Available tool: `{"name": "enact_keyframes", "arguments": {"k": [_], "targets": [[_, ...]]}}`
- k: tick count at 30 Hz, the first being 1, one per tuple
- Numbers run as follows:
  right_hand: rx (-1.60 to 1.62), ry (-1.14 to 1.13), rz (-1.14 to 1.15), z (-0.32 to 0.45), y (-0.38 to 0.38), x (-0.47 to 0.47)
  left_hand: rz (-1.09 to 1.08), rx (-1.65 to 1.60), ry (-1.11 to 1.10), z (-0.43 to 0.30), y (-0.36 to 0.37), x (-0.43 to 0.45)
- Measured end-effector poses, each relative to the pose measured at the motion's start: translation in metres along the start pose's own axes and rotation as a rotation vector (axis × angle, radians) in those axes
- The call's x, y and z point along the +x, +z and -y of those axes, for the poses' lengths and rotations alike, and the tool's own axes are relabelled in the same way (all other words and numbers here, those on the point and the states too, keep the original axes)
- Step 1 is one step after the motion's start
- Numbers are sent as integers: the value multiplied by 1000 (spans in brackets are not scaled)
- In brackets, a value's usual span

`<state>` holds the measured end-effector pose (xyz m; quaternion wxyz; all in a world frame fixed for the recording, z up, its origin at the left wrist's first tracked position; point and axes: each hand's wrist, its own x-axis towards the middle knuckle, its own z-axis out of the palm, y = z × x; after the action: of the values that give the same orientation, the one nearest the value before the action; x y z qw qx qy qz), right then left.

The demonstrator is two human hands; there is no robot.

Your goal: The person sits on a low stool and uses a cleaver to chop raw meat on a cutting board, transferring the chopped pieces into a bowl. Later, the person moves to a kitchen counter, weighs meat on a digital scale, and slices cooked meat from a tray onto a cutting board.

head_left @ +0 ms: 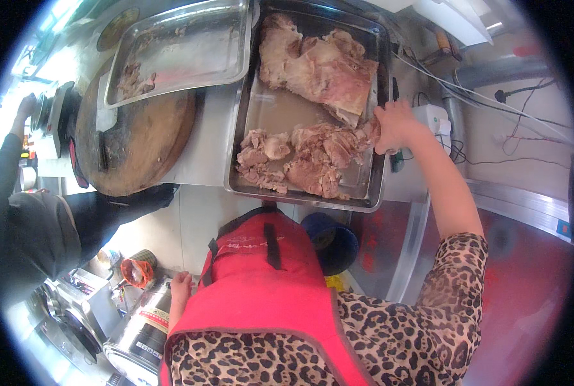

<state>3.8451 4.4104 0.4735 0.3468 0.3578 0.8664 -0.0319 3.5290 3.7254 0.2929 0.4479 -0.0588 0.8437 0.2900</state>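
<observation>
A deep metal tray [234, 144] lies before me with large pieces of cooked meat [323, 72] at its far end and smaller chunks [316, 159] at its near end. At the tray's right edge my right hand [395, 126] has its fingers curled round the end of a meat piece [367, 135]. Low beside the red apron hangs my left hand [182, 285], away from the tray, its fingers loosely bent; whether it holds anything cannot be told. A shallower metal tray [195, 58] with meat scraps [135, 79] rests partly over a round wooden chopping board [142, 144].
A cleaver [105, 116] lies on the chopping board. Right of the deep tray are a white power socket box [431, 118] and loose cables. A blue bucket [333, 243] stands below the counter. Another person [31, 231] is at the far left, near a scale-like device [51, 120].
</observation>
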Motion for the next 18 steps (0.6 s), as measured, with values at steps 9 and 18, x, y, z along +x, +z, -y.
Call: {"name": "enact_keyframes", "arguments": {"k": [9,18], "targets": [[69,52,-34,-1,19,1,-39,67,-2,-8,11,-6],[-127,-33,-192,7,-12,-22,-7,86,21,6,5,-2]]}}
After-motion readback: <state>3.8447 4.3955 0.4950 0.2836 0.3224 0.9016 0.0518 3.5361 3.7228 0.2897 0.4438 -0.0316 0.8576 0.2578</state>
